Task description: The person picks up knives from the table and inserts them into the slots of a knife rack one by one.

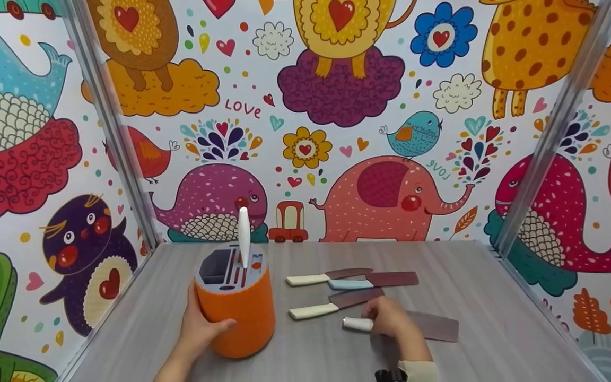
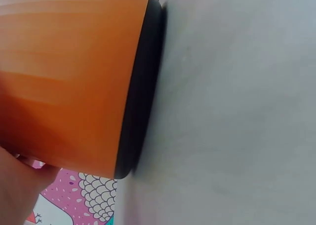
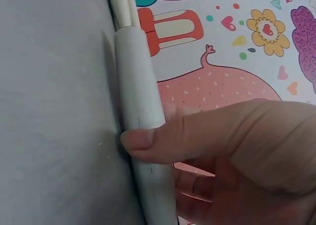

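An orange knife block (image 1: 247,318) with a grey slotted top stands upright on the table. My left hand (image 1: 198,321) holds it from the left side, the thumb lying across its front. A white-handled tool (image 1: 243,233) sticks up out of the top; its lower part is hidden in the block. To the right lies a cleaver (image 1: 441,326) with a white handle and a broad blade. My right hand (image 1: 390,318) grips its handle where it meets the blade. In the right wrist view the thumb presses on the white handle (image 3: 140,81), close against the table.
Behind the cleaver lie a cream-handled knife (image 1: 313,311), a blue-handled cleaver (image 1: 350,284) and another cream-handled knife (image 1: 308,279). Their blades point right. Walls with cartoon animals (image 1: 385,207) and metal corner posts (image 1: 120,132) enclose the grey table (image 1: 305,355).
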The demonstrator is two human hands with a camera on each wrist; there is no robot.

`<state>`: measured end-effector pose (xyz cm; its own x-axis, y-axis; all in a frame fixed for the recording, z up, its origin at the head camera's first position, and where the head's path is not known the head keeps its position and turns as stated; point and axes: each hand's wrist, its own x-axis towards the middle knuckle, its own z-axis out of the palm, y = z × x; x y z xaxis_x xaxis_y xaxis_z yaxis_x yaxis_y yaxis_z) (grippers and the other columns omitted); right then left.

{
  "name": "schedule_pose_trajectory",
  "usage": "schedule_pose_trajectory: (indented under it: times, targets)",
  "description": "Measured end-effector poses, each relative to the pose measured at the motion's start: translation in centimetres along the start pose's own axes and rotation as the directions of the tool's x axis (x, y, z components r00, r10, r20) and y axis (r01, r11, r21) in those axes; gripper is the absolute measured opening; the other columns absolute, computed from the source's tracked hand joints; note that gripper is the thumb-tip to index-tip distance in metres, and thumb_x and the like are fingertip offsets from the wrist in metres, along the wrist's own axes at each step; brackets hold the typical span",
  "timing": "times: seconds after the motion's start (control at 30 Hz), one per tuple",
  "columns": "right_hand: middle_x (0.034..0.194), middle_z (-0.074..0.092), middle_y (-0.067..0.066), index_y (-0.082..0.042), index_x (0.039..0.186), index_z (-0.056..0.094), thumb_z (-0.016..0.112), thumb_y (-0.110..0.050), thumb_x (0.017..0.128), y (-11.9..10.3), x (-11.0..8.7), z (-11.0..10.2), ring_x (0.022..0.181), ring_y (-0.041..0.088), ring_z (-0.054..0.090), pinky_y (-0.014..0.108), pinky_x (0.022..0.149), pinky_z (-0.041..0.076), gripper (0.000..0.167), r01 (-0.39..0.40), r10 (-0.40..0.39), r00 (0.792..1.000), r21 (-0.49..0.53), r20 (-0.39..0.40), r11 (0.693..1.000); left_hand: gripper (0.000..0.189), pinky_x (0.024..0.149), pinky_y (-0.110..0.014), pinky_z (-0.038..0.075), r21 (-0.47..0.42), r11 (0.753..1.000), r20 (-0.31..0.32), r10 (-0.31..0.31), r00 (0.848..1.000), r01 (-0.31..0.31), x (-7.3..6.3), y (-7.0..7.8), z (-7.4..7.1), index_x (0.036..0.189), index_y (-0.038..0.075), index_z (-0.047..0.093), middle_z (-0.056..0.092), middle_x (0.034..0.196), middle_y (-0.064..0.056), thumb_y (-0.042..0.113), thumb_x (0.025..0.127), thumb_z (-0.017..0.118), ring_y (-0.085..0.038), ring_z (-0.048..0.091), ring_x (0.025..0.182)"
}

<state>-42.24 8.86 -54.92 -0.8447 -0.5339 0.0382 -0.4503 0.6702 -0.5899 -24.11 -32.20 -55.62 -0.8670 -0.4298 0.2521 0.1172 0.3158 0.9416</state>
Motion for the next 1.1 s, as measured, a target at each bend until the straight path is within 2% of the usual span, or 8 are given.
schedule_pose_trajectory:
  times: [0.13,0.2,0.37,0.6,0.67,0.87,0.97,1.1]
  targets:
    - [0.076,0.068,0.0,-0.01,0.079,0.072,0.076,0.024,0.058,-0.1,0.1,0.0,0.072,0.015,0.056,0.032,0.063,0.051,0.039,-0.005,0.005,1.0,-0.017,-0.007,1.0,0.128,0.113,-0.013,0.04,-0.015,0.999,-0.019,0.043,0.999,-0.043,0.1,-0.1,0.0,0.169,0.025,0.01,0.044,0.166,-0.006,0.017,0.075,0.097,-0.006,0.051,0.134]
    - [0.076,0.068,0.0,-0.01,0.079,0.072,0.075,0.024,0.059,-0.1,0.1,0.0,0.072,0.015,0.056,0.032,0.063,0.051,0.04,-0.011,0.011,1.0,-0.021,-0.006,1.0,0.127,0.108,-0.007,0.038,-0.018,0.998,-0.022,0.053,0.998,-0.053,0.1,-0.1,0.0,0.169,0.025,0.011,0.044,0.166,-0.006,0.015,0.076,0.096,-0.005,0.051,0.133]
    - [0.079,0.069,0.0,-0.011,0.081,0.073,0.073,0.023,0.061,0.0,0.2,0.0,0.074,0.015,0.056,0.034,0.067,0.052,0.039,0.002,-0.002,1.0,-0.02,-0.002,1.0,0.126,0.108,-0.007,0.037,-0.004,1.0,-0.013,0.025,1.0,-0.025,0.2,0.0,0.1,0.169,0.025,0.009,0.042,0.167,-0.006,0.02,0.078,0.097,-0.017,0.049,0.139]
    - [0.08,0.068,0.0,-0.01,0.083,0.074,0.077,0.02,0.061,0.0,0.3,-0.2,0.075,0.015,0.056,0.036,0.068,0.051,0.038,0.061,-0.061,0.998,-0.007,0.014,0.998,0.125,0.109,-0.008,0.035,0.009,1.0,-0.002,0.01,1.0,-0.01,0.2,0.1,0.1,0.168,0.026,0.009,0.04,0.169,-0.006,0.023,0.079,0.096,-0.02,0.048,0.143]
    - [0.081,0.069,0.001,-0.01,0.085,0.075,0.079,0.018,0.063,-0.2,0.4,-0.4,0.076,0.016,0.057,0.036,0.069,0.052,0.036,0.085,-0.085,0.996,0.021,0.022,0.996,0.124,0.113,-0.014,0.036,0.013,1.0,0.0,0.007,1.0,-0.007,0.3,0.1,0.1,0.168,0.027,0.009,0.04,0.169,-0.006,0.024,0.08,0.096,-0.021,0.048,0.144]
    - [0.087,0.071,0.0,-0.011,0.094,0.077,0.08,0.009,0.072,-1.2,0.5,-1.5,0.079,0.016,0.06,0.034,0.071,0.052,0.03,0.125,-0.129,0.991,0.113,0.028,0.986,0.123,0.126,-0.045,0.035,0.012,1.0,0.004,0.002,1.0,-0.002,0.2,0.2,0.1,0.168,0.028,0.008,0.039,0.169,-0.006,0.026,0.081,0.095,-0.023,0.047,0.146]
    - [0.09,0.072,0.0,-0.011,0.099,0.077,0.082,0.007,0.075,-1.9,0.4,-2.2,0.08,0.015,0.06,0.032,0.072,0.052,0.03,0.168,-0.171,0.985,0.132,0.01,0.977,0.125,0.124,-0.035,0.038,0.025,1.0,-0.003,0.002,1.0,-0.002,0.1,0.1,0.1,0.168,0.027,0.009,0.04,0.168,-0.005,0.026,0.08,0.096,-0.019,0.049,0.142]
    - [0.092,0.071,-0.001,-0.012,0.102,0.077,0.087,0.003,0.078,-3.0,-0.2,-3.4,0.083,0.014,0.061,0.029,0.072,0.052,0.03,0.214,-0.213,0.977,0.175,-0.024,0.961,0.124,0.113,-0.016,0.04,0.035,0.999,-0.021,0.022,1.0,-0.021,-0.1,0.0,0.1,0.168,0.024,0.012,0.045,0.165,-0.006,0.02,0.078,0.096,-0.013,0.052,0.134]
